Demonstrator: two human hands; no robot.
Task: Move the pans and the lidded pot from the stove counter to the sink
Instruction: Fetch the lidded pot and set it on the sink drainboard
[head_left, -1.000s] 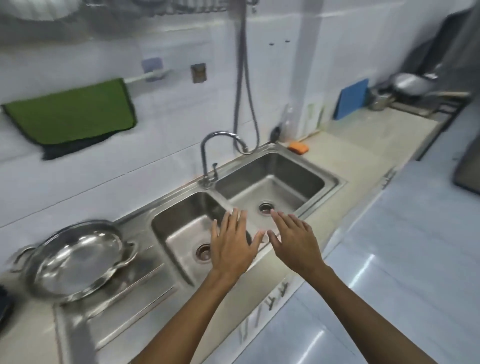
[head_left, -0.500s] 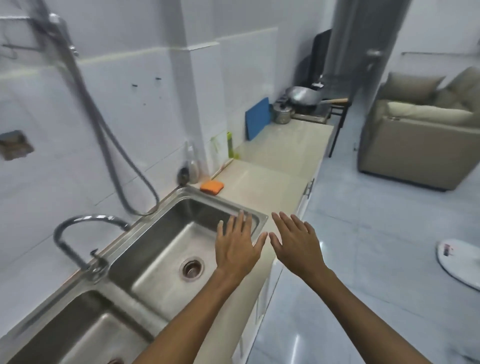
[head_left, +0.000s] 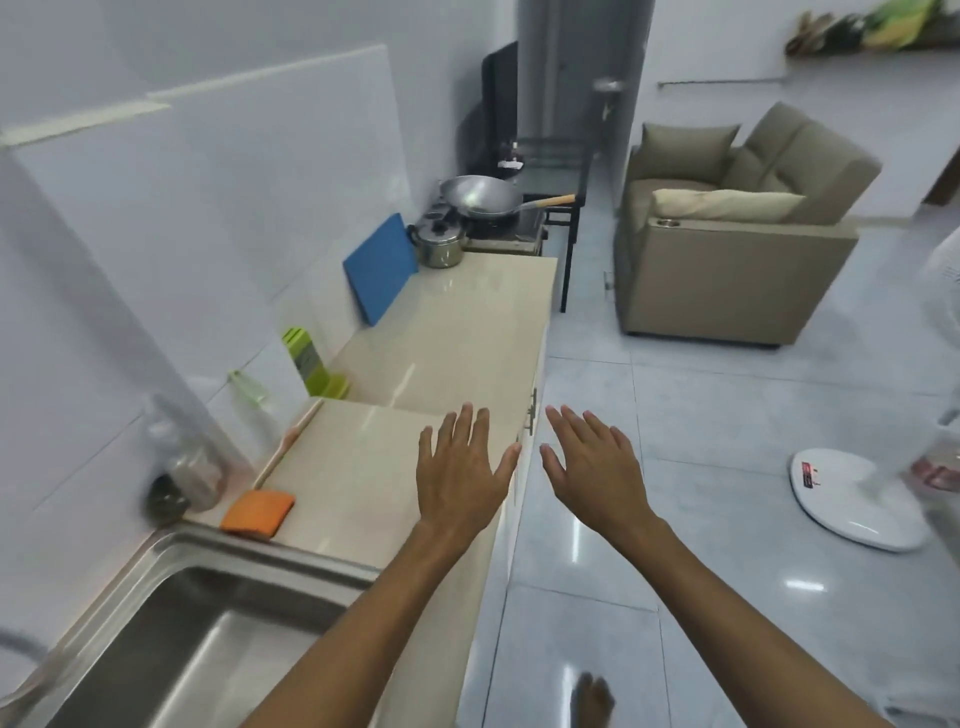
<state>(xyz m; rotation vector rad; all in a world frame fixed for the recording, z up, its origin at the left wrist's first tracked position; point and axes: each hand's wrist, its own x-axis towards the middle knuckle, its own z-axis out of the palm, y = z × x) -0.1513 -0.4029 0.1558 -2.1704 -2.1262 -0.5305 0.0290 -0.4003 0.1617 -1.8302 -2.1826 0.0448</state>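
A steel wok (head_left: 480, 196) with a wooden handle rests on the stove (head_left: 506, 231) at the far end of the counter. Beside it, nearer the wall, stands a small steel pot with a black-knobbed lid (head_left: 439, 243). The steel sink (head_left: 171, 639) fills the lower left corner. My left hand (head_left: 462, 467) hovers flat over the counter's near edge, fingers spread, holding nothing. My right hand (head_left: 592, 467) is held out beside it over the floor, also empty and spread. Both are far from the wok and pot.
A beige counter (head_left: 447, 332) runs from the sink to the stove. On it lean a blue cutting board (head_left: 382, 267) and a green holder (head_left: 311, 364); an orange sponge (head_left: 258, 512) lies by the sink. An armchair (head_left: 727, 249) and a white fan base (head_left: 852, 499) stand on the tiled floor.
The view has swung right from the sink along the counter toward the stove. Both open hands stayed out in front, now over the counter edge instead of the sink.
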